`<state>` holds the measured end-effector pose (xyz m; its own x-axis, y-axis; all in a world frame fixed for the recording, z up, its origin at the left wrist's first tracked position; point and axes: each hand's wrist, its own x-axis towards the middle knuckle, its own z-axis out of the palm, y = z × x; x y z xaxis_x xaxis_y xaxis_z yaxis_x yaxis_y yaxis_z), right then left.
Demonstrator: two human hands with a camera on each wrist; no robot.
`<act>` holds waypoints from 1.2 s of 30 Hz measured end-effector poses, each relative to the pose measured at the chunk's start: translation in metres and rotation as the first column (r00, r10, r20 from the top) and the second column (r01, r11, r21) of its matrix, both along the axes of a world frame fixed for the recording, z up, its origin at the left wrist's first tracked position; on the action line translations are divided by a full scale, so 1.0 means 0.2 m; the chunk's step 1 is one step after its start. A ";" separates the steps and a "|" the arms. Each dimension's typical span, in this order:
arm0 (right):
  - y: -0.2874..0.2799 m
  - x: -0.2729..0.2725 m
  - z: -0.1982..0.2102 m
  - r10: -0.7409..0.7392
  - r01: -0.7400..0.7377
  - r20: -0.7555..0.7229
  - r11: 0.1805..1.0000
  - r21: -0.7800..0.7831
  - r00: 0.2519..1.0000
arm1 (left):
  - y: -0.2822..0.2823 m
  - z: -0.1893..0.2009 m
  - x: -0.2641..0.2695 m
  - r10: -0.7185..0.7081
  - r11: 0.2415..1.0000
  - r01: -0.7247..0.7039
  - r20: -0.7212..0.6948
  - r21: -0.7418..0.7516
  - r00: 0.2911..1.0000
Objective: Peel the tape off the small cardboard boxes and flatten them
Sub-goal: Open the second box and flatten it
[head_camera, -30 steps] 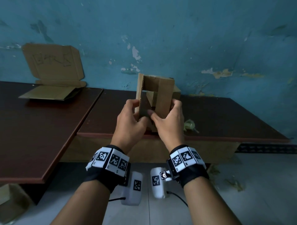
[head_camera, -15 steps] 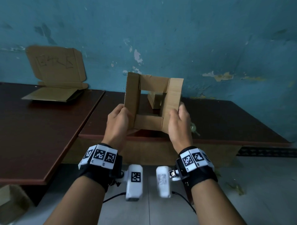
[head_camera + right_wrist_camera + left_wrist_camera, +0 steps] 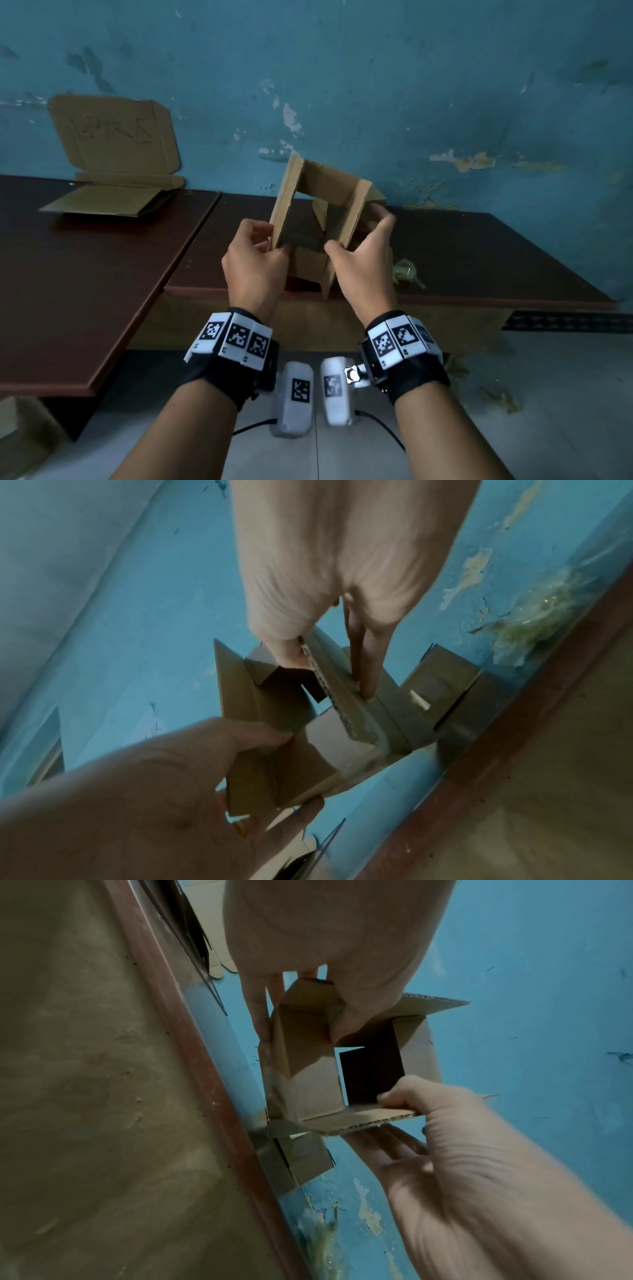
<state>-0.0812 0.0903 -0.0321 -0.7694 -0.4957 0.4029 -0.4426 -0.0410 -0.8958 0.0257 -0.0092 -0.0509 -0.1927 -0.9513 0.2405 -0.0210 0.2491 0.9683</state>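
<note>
Two hands hold one small cardboard box [image 3: 322, 219] in the air, just above the near edge of a dark brown desk [image 3: 479, 253] set against a peeling blue wall [image 3: 376, 85]. The box is open at both ends, its flaps splayed outward, so the desk shows through it. The left hand [image 3: 255, 263] grips the box's left flap, thumb inside and fingers [image 3: 404, 1093] curled round the cardboard edge. The right hand [image 3: 364, 263] pinches the right flap between thumb and fingers [image 3: 366, 669]. Far left, on a second dark desk [image 3: 85, 274], one flattened box [image 3: 113, 202] lies with its lid leaning upright on the wall; handwritten characters on the lid are too faint to read. One crumpled wad of clear tape [image 3: 406, 272] sits on the desk just right of the right hand. Both wrists wear black bands [image 3: 233, 356] with square black-and-white coded markers. More tape scraps [image 3: 496, 397] lie on the pale floor, lower right.
</note>
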 end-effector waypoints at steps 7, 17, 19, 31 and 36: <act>-0.01 -0.01 0.00 -0.228 0.210 -0.337 0.973 -0.092 0.913 | -0.02 -0.01 -0.03 0.048 0.998 -0.047 0.024 -0.045 0.999; 0.03 -0.07 0.11 -0.296 0.391 -0.475 0.913 0.114 0.829 | 0.01 0.00 -0.04 0.038 0.995 -0.036 0.026 -0.095 0.999; 0.03 -0.07 0.11 -0.304 0.449 -0.515 0.874 0.185 0.802 | 0.03 -0.01 -0.05 0.036 0.995 -0.031 0.057 -0.097 0.998; 0.05 -0.06 0.10 -0.292 0.470 -0.581 0.864 0.179 0.759 | 0.05 0.00 -0.05 0.047 0.995 -0.031 0.178 -0.093 0.983; 0.08 -0.10 0.12 -0.296 0.353 -0.452 0.934 0.045 0.841 | 0.01 0.02 0.00 -0.013 0.999 0.014 0.003 -0.038 1.000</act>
